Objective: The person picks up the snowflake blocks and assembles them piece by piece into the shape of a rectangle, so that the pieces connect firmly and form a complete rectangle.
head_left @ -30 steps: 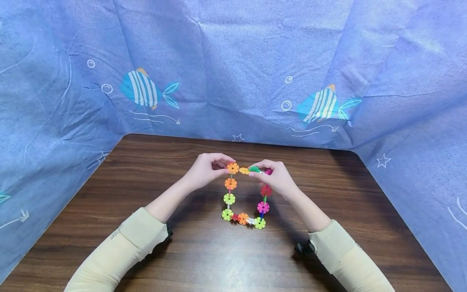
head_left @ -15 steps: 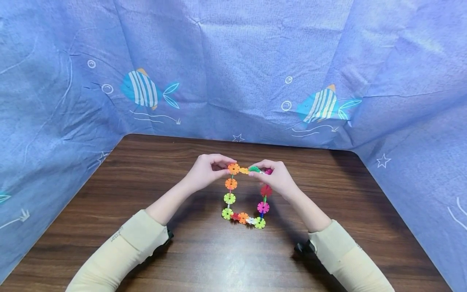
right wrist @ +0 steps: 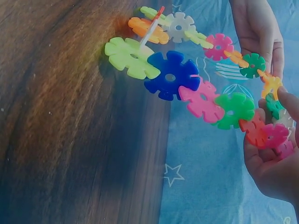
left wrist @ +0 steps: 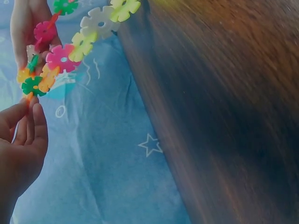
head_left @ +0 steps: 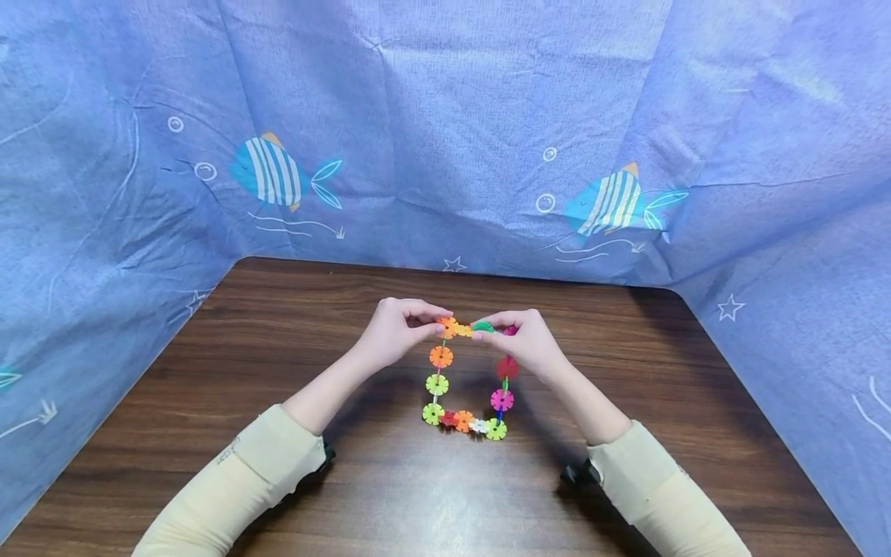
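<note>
A loop of colourful plastic snowflake discs, slotted edge to edge, stands as an upright square frame in the head view. My left hand pinches the orange snowflake disc at its upper left corner. Beside that, a yellow disc overlaps the orange one in the head view. The right hand pinches a green disc on the top side, its palm hiding part of the upper right corner. Along the bottom, lime discs mark the corners. A blue disc shows large in the right wrist view.
The frame's lower side is close over the dark wooden table. A blue cloth printed with fish hangs behind and at both sides. Black straps show under the sleeves.
My left hand has moved slightly right and down with the orange disc, closing the small gap to the yellow disc. The right hand has dipped slightly, still holding the green disc.
</note>
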`<state>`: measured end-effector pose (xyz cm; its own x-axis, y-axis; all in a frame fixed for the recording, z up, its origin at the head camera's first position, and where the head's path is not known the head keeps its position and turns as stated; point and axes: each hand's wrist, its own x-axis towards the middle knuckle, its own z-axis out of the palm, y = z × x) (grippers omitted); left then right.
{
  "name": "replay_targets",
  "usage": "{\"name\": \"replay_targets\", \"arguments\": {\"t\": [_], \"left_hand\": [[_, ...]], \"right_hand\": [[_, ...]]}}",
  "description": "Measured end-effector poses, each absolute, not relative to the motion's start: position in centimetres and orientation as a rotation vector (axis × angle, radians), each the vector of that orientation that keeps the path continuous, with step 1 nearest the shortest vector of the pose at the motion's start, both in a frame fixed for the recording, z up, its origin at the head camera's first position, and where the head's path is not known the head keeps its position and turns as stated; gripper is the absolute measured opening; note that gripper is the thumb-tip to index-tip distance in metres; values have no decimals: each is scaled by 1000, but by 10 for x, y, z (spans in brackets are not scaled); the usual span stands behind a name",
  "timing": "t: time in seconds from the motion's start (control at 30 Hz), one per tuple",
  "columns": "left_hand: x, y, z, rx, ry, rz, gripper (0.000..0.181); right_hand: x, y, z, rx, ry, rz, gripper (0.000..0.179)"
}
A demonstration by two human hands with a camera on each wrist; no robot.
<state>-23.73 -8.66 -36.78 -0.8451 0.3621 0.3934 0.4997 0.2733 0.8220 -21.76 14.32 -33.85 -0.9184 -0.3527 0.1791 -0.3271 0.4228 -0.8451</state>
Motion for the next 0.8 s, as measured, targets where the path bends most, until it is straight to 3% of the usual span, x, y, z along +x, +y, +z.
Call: {"name": "replay_targets", "arguments": {"t": [0.53,0.8], "left_hand": [[-235,-79,-368,-803,-2399,-1507,18],[-235,-82,-361,-782,-2412,-1511,16]], "right_hand": [[-228,147,-358,-652,2597,-1624,20],[-240,158,-371,-640,2592,-1647,38]]}}
